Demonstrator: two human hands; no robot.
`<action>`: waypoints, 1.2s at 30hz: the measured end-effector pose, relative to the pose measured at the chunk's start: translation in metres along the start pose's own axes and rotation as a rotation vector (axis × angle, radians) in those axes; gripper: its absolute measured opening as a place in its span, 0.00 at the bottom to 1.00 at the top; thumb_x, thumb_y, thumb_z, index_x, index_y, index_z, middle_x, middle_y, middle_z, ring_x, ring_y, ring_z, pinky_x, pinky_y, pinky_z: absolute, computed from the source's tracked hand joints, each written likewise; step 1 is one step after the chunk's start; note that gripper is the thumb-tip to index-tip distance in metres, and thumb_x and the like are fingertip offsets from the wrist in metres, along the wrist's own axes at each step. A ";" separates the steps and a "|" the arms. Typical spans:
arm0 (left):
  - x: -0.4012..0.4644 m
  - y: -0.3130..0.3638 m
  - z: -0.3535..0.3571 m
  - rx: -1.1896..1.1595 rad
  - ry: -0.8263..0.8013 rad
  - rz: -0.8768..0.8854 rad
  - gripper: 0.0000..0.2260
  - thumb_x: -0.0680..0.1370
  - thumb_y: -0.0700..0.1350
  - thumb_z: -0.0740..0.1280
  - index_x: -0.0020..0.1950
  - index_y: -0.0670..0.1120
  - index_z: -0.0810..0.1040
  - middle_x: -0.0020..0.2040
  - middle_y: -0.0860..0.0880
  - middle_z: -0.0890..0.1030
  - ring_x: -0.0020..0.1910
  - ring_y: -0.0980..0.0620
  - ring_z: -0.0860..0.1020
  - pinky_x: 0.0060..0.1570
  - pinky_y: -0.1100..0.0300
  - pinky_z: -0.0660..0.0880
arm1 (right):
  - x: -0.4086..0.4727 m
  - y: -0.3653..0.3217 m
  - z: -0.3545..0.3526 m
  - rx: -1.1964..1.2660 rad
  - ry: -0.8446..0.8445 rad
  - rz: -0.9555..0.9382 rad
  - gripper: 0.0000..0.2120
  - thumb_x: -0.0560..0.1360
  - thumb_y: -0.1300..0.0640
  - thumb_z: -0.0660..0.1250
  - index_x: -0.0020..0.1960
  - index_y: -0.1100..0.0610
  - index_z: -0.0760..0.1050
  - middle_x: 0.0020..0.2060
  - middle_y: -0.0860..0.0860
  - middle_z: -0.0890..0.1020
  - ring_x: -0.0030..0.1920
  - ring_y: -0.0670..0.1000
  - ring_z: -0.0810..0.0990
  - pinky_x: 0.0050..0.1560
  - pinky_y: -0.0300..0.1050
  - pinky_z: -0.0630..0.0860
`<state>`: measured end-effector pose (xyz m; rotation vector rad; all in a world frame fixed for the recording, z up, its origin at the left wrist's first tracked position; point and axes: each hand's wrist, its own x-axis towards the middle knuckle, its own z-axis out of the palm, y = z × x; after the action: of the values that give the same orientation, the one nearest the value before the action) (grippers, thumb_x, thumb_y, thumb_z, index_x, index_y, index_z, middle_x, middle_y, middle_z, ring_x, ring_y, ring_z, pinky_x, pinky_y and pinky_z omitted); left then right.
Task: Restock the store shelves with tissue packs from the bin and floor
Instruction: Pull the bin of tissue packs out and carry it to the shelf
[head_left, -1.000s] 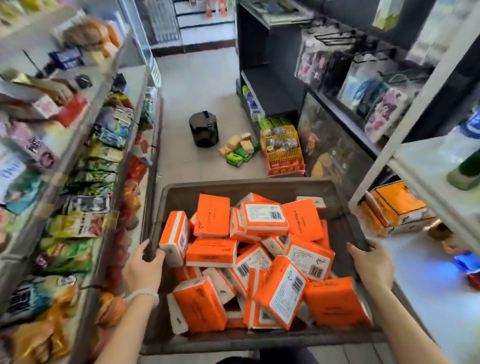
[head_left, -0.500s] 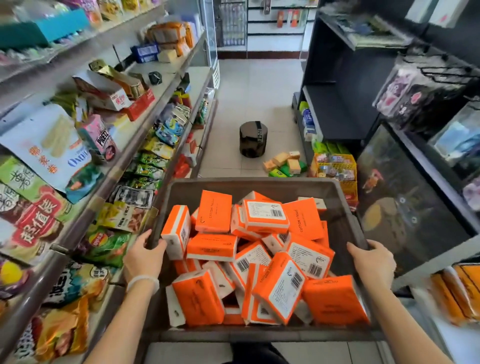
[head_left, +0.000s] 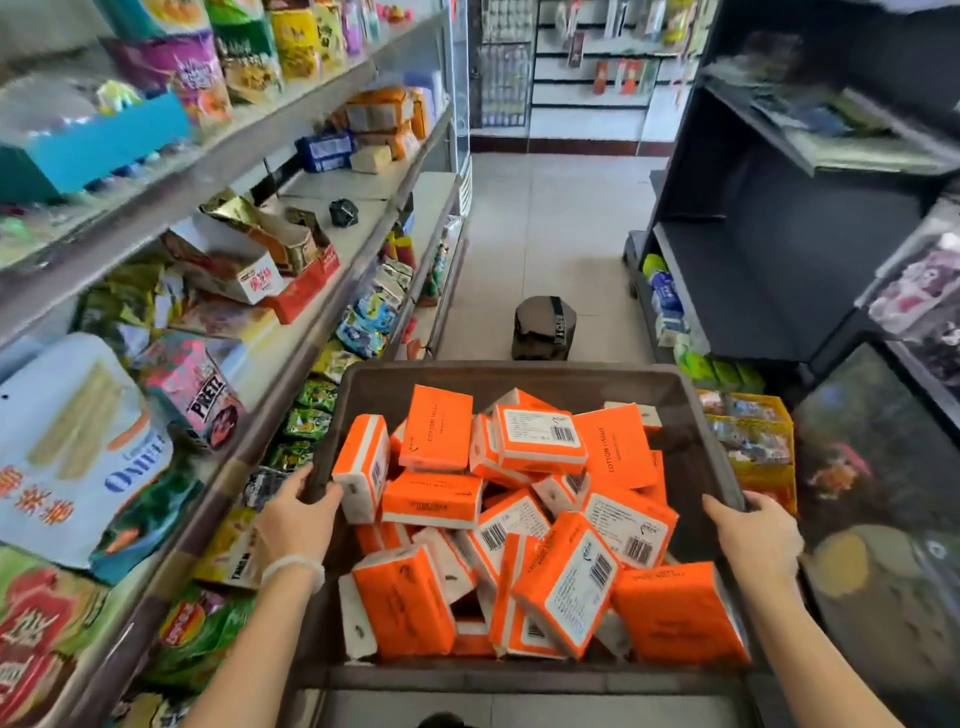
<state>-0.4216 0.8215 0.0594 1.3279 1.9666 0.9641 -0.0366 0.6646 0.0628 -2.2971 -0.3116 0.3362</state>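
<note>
The left hand (head_left: 298, 519) curls its fingers over the left rim of the bin (head_left: 519, 376), a pale band round its wrist; the right hand (head_left: 756, 538) wraps the right rim in the same way, so both hands hold the bin between them at waist level in a shop aisle. The bin is a deep, rectangular tub of dull brown-grey plastic with a smooth rolled lip. Inside it the tissue packs (head_left: 524, 525) lie in a loose heap, tilted every way: soft, brick-shaped blocks in glossy orange film with white ends and white barcode panels. One pack stands on edge just beside the left hand's fingertips; another lies flat in the near right corner, below the right wrist.

To the left run pale metal shelves (head_left: 332, 299) crowded with crinkled foil snack bags and card boxes, with bare stretches on the middle tier. To the right stands a dark shelving unit (head_left: 737, 249) of flat matte boards. Ahead on the pale tiled floor (head_left: 550, 218) sits a squat black container (head_left: 544, 328) with a strap across it.
</note>
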 end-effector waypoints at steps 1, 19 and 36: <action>0.012 0.006 0.005 -0.003 0.000 0.005 0.19 0.74 0.46 0.70 0.65 0.45 0.76 0.60 0.42 0.79 0.60 0.42 0.75 0.58 0.52 0.70 | 0.007 -0.010 0.009 0.002 0.004 -0.005 0.22 0.71 0.51 0.71 0.61 0.60 0.76 0.53 0.60 0.81 0.54 0.62 0.78 0.53 0.55 0.75; 0.319 0.125 0.176 0.035 -0.123 0.056 0.19 0.73 0.45 0.71 0.63 0.44 0.78 0.58 0.42 0.80 0.59 0.42 0.77 0.58 0.50 0.73 | 0.174 -0.202 0.193 -0.028 0.097 0.097 0.26 0.72 0.51 0.71 0.66 0.63 0.73 0.62 0.63 0.76 0.62 0.64 0.74 0.59 0.55 0.71; 0.529 0.256 0.369 0.081 -0.102 -0.007 0.21 0.73 0.48 0.71 0.65 0.45 0.76 0.61 0.41 0.79 0.61 0.41 0.76 0.58 0.49 0.73 | 0.414 -0.362 0.355 -0.035 0.057 0.151 0.25 0.70 0.51 0.73 0.64 0.61 0.74 0.59 0.62 0.78 0.59 0.64 0.75 0.57 0.54 0.73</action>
<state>-0.1811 1.4713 0.0220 1.3859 1.9497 0.8051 0.1893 1.2788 0.0347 -2.3661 -0.1169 0.3422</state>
